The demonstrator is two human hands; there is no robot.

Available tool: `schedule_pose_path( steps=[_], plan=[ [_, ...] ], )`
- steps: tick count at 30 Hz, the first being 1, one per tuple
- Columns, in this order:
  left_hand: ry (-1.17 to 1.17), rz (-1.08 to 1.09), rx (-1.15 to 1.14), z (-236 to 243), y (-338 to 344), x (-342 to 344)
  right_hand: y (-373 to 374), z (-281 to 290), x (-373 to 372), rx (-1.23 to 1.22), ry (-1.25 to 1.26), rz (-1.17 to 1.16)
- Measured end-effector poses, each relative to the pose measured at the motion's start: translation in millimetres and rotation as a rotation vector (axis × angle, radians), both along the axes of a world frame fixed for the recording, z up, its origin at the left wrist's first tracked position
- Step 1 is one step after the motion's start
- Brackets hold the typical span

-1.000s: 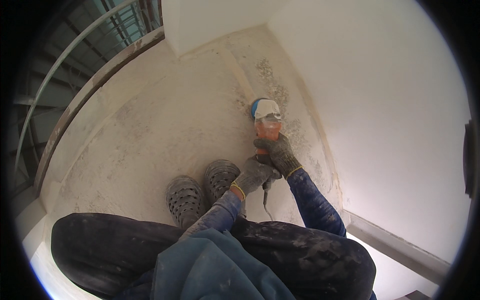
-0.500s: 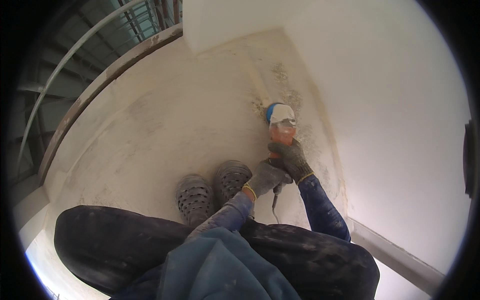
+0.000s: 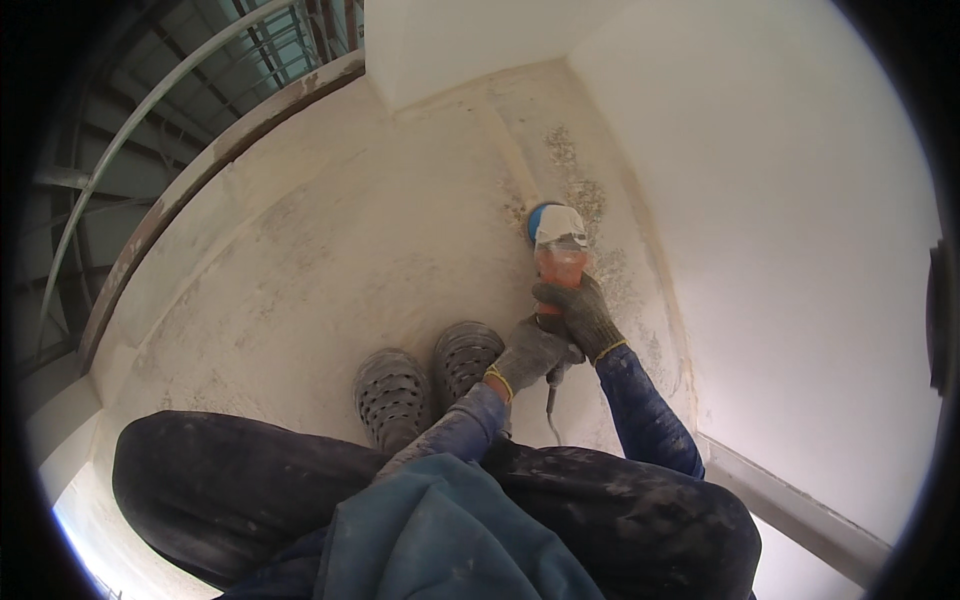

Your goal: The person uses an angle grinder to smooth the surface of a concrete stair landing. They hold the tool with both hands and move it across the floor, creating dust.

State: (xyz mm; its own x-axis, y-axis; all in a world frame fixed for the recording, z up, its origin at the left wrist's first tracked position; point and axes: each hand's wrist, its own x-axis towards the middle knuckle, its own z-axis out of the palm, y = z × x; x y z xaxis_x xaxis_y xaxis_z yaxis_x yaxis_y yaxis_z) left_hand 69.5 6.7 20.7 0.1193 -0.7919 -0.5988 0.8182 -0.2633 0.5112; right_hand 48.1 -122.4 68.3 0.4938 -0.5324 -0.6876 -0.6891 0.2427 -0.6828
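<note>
An orange angle grinder (image 3: 562,264) rests its head on the dusty floor (image 3: 330,260) in front of me. White covering wraps its head, and a blue disc edge shows on the left. My right hand (image 3: 585,312), in a dark knit glove, wraps around the grinder's orange body. Lower down, my left hand (image 3: 536,352), also gloved and dusty, closes around the rear end, where a power cord (image 3: 551,415) hangs out. Rough, speckled floor patches (image 3: 585,200) lie around the grinder's head.
My grey clogs (image 3: 392,395) stand left of my hands. A pale wall (image 3: 790,240) rises on the right, with another wall (image 3: 460,50) at the far end. A curved brown floor edge (image 3: 200,180) and a metal railing (image 3: 120,150) border the left, with metal framework beyond.
The grinder's head has shifted slightly left and toward the far side. Both hands keep the same hold on it.
</note>
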Motion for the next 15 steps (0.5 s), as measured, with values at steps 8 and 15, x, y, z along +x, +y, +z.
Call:
schedule_pose_path(
  steps=[8, 15],
  plan=[
    [-0.063, -0.063, -0.054, -9, -1, -2, -1, 3, 4, -0.002, 0.058, -0.013],
    [-0.223, -0.223, 0.024, 10, -4, -14, -3, -1, -34, 0.038, 0.035, -0.130]
  ],
)
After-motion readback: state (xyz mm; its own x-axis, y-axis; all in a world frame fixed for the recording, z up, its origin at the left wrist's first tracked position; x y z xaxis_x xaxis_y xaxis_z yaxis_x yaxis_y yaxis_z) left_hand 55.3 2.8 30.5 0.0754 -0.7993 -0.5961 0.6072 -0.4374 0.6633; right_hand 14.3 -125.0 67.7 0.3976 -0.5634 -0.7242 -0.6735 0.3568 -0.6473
